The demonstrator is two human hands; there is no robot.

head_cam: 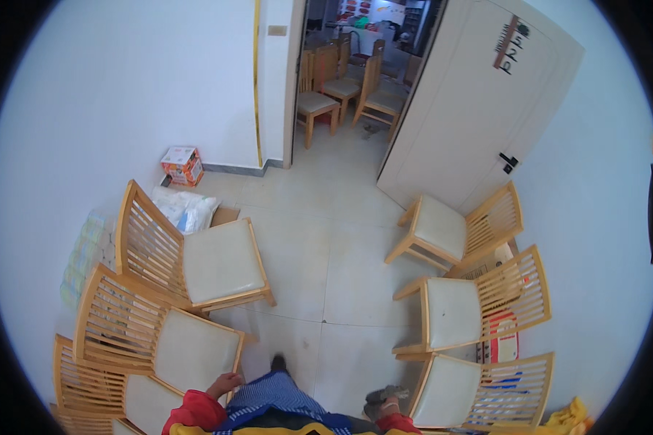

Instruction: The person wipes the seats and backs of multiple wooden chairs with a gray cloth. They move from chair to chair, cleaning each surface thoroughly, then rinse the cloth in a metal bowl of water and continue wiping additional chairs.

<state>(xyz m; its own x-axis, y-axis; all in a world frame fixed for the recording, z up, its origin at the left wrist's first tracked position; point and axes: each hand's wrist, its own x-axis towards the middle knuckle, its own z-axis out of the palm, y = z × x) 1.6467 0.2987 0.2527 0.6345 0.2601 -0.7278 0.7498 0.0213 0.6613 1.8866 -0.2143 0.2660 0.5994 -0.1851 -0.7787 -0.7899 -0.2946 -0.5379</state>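
Observation:
My left hand (226, 385) hangs low at my side, beside the front corner of a wooden chair's pale padded seat (198, 341). Its fingers look curled, and nothing shows in them; whether they are apart is too small to tell. Down at the bottom right, my right hand (390, 410) grips a dark grey cloth (383, 396). Just right of it stands another slatted-back chair (447, 390). A blue-and-white checked apron (277, 394) covers my front, and one dark shoe (278, 362) shows ahead of it.
Chairs line both walls, including a left one (223, 263) and right ones (441, 225) (453, 314). Tiled floor (326, 244) runs between them to an open door (468, 109). More chairs (381, 98) stand beyond. Left are a carton (183, 166) and plastic bags (190, 209).

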